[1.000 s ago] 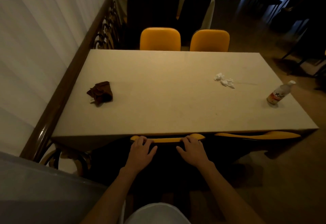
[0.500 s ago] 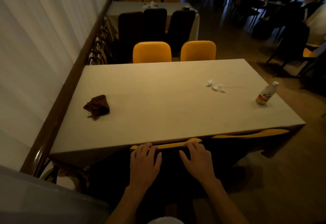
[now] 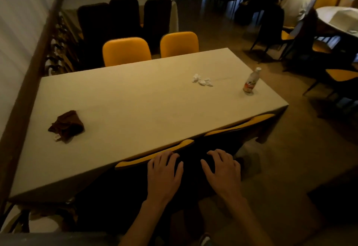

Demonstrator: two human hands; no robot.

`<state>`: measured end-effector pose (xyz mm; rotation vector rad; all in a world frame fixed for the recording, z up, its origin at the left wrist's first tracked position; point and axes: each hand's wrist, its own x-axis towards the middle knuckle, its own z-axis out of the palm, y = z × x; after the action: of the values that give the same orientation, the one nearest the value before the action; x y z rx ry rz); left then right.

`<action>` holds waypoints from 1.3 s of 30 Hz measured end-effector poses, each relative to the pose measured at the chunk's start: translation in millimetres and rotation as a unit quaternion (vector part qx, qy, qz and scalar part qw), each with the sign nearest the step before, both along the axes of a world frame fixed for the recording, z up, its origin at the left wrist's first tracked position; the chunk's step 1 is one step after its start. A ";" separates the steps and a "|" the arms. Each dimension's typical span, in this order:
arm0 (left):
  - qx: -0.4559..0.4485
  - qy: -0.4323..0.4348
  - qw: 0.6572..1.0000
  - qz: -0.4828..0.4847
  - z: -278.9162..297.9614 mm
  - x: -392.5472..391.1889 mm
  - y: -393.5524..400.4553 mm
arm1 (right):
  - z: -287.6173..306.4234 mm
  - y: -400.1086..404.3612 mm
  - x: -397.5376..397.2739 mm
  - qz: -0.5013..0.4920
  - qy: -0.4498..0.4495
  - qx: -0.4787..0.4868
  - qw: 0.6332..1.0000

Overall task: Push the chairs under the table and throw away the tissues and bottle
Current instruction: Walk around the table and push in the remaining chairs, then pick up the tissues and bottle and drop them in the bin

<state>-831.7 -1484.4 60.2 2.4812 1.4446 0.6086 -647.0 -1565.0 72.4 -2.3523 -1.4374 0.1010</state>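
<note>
A long white table (image 3: 135, 100) fills the view. Crumpled white tissues (image 3: 202, 80) lie on its far right part. Further right, near the right edge, a plastic bottle (image 3: 251, 81) with an orange label stands upright. Directly before me, a yellow-rimmed chair (image 3: 155, 157) is tucked against the table's near edge, with only its top rim and dark back showing. My left hand (image 3: 164, 172) lies flat with its fingertips at that rim. My right hand (image 3: 222, 168) is spread over the dark chair back, just off the rim. A second near chair (image 3: 242, 124) sits tucked to the right.
Two yellow chairs (image 3: 126, 52) stand pushed in at the far side. A crumpled brown cloth (image 3: 66, 125) lies on the table's left. A wooden railing (image 3: 29, 83) runs along the left. A seated person (image 3: 298, 5) and a round table (image 3: 341, 19) are at the right.
My view has swung right and tilted. Both hands have slid back from the chair's top rim, and the right hand no longer rests on it. Tissues, bottle and cloth have not moved.
</note>
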 end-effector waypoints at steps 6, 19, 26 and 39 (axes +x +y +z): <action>-0.010 0.002 0.999 -0.046 6.8 64.4 -15.3 | 3.9 -34.6 53.8 -0.063 0.018 0.014 0.998; -0.016 0.009 0.993 -0.117 11.2 248.4 -82.5 | 6.7 -129.6 223.1 -0.148 0.040 0.015 0.988; -0.017 0.014 0.989 -0.149 11.0 324.9 -98.3 | 11.2 -153.5 290.9 -0.189 0.049 0.010 0.981; -0.027 0.001 0.985 -0.169 -15.7 497.2 -67.5 | -1.6 -130.9 445.8 -0.231 0.084 -0.013 0.969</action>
<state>-334.6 -1551.9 44.5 2.5967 0.9886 0.4910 -201.2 -1695.9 70.8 -2.5625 -0.7880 0.1861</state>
